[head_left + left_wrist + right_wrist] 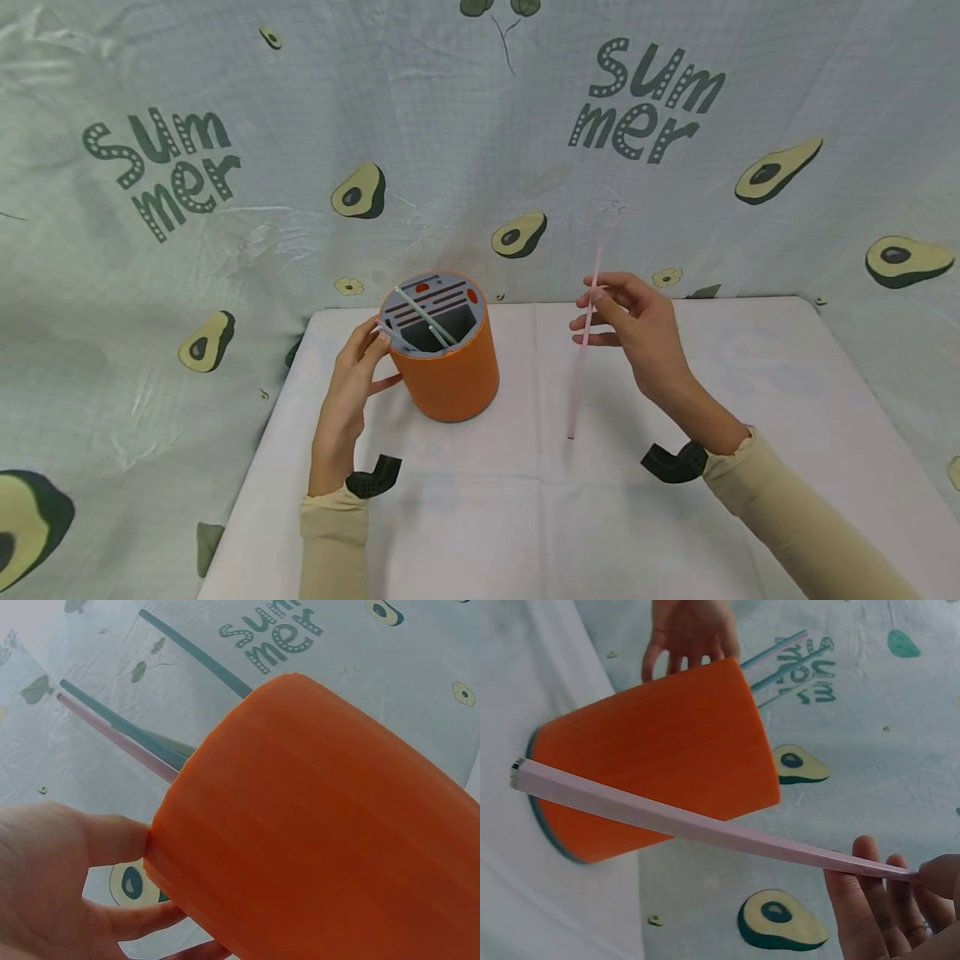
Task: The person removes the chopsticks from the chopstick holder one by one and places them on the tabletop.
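Observation:
An orange round knife block (457, 387) with a grey slotted top stands upright on the table. My left hand (347, 387) holds it at its left side, the thumb at the rim and the other fingers along the wall. Several pastel chopsticks (199, 652) stick out of the top, greenish and pink ones among them. To the right of the block, my right hand (648, 337) pinches a pink chopstick (637, 810) between thumb and fingers. The chopstick points steeply downward in the head view, its thick square end lowest, apart from the block.
A white cloth covers the table (480, 533). Behind it hangs a pale curtain (420, 100) printed with avocados and lettering. A black wrist device (375, 477) sits on the left wrist, and another black device (675, 463) on the right.

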The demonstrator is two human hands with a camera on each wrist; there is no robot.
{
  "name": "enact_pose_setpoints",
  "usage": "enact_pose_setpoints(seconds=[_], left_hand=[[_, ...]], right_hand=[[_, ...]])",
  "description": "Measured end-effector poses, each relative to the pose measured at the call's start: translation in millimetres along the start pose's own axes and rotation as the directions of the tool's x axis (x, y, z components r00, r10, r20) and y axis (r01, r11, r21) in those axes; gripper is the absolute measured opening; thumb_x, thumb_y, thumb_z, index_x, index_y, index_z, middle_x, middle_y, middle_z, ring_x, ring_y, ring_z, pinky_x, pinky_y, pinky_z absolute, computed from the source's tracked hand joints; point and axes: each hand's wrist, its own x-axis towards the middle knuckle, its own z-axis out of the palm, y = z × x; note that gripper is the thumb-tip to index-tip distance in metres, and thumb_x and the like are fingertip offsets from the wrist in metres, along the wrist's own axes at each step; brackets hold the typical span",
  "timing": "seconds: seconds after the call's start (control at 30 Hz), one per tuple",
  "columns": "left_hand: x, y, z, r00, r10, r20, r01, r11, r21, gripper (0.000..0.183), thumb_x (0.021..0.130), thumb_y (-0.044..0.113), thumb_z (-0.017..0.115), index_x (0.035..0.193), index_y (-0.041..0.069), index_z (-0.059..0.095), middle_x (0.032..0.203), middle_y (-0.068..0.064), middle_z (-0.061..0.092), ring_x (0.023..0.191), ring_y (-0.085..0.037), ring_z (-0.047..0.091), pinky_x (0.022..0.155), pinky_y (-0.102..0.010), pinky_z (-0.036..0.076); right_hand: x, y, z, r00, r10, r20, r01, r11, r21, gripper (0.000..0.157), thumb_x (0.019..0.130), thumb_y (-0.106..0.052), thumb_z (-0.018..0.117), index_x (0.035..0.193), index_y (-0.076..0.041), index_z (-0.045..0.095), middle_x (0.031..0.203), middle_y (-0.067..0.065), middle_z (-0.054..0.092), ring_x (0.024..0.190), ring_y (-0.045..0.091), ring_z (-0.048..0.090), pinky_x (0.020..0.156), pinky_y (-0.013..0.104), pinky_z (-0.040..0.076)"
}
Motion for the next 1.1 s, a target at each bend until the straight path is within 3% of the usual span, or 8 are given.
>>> enact_pose_setpoints(seconds=[0.13,0.27,0.43,0.53,0.87,1.0,1.1], left_hand=[[-0.4,-0.4,-0.1,1.0,-0.003,-0.002,0.003,1.0,0.001,0.06,0.11,0.042,0.048,0.163,0.021,0.033,0.168,-0.007,0.036,0.149,-0.03,0.042,0.108,-0.062,0.052],[-0.3,-1.3,0.2,1.0,-0.007,-0.004,0.007,1.0,-0.001,0.06,0.11,0.043,0.047,0.164,0.021,0.032,0.168,-0.007,0.035,0.15,-0.03,0.041,0.108,-0.063,0.051],[-0.2,-2.1,0.5,1.0,-0.001,0.001,0.001,1.0,-0.003,0.059,0.11,0.042,0.047,0.164,0.021,0.032,0.168,-0.006,0.034,0.151,-0.029,0.04,0.108,-0.063,0.052],[-0.2,-2.3,0.5,1.0,0.004,0.008,-0.004,1.0,-0.002,0.059,0.11,0.042,0.047,0.164,0.021,0.032,0.169,-0.006,0.034,0.151,-0.029,0.04,0.108,-0.062,0.052],[-0.9,-2.2,0.5,1.0,0.013,0.006,-0.013,1.0,0.001,0.059,0.11,0.041,0.046,0.164,0.021,0.032,0.168,-0.007,0.034,0.152,-0.029,0.039,0.107,-0.063,0.052],[-0.9,-2.4,0.7,1.0,0.015,0.005,-0.015,1.0,-0.001,0.059,0.11,0.041,0.046,0.164,0.021,0.032,0.168,-0.007,0.034,0.152,-0.03,0.039,0.107,-0.063,0.052],[-1.0,-2.4,0.7,1.0,0.018,0.004,-0.018,1.0,-0.005,0.058,0.11,0.041,0.046,0.163,0.021,0.033,0.168,-0.007,0.035,0.152,-0.029,0.038,0.107,-0.064,0.052]], right_hand=[[0.2,18.8,-7.1,0.974,0.224,0.036,-0.221,0.973,-0.065,0.029,0.106,-0.023,0.063,0.131,-0.007,0.062,0.099,-0.005,0.074,0.085,0.015,0.079,0.077,0.04,0.066],[0.9,41.0,-12.3,0.91,0.411,0.062,-0.401,0.907,-0.127,0.037,0.107,-0.022,0.06,0.139,-0.003,0.056,0.102,-0.005,0.074,0.09,0.015,0.079,0.081,0.039,0.066],[-0.1,70.0,-11.8,0.822,0.564,0.08,-0.548,0.821,-0.162,0.046,0.105,-0.016,0.059,0.146,0.002,0.05,0.114,0.007,0.073,0.096,0.02,0.078,0.082,0.041,0.066],[-1.9,86.5,-7.0,0.787,0.612,0.077,-0.594,0.785,-0.173,0.047,0.103,-0.012,0.06,0.146,0.003,0.049,0.119,0.016,0.071,0.098,0.023,0.077,0.081,0.041,0.067],[0.1,124.5,3.1,0.722,0.691,0.034,-0.683,0.72,-0.123,0.047,0.1,-0.009,0.067,0.144,0.002,0.055,0.109,0.017,0.077,0.086,0.018,0.079,0.074,0.033,0.067],[0.2,130.0,7.3,0.723,0.69,0.023,-0.684,0.72,-0.121,0.044,0.099,-0.01,0.068,0.141,0.001,0.059,0.11,0.016,0.076,0.083,0.015,0.076,0.073,0.032,0.066],[0.6,133.8,9.9,0.738,0.674,0.026,-0.666,0.734,-0.134,0.043,0.099,-0.009,0.068,0.14,0.003,0.06,0.102,0.012,0.075,0.078,0.013,0.072,0.073,0.031,0.066]])
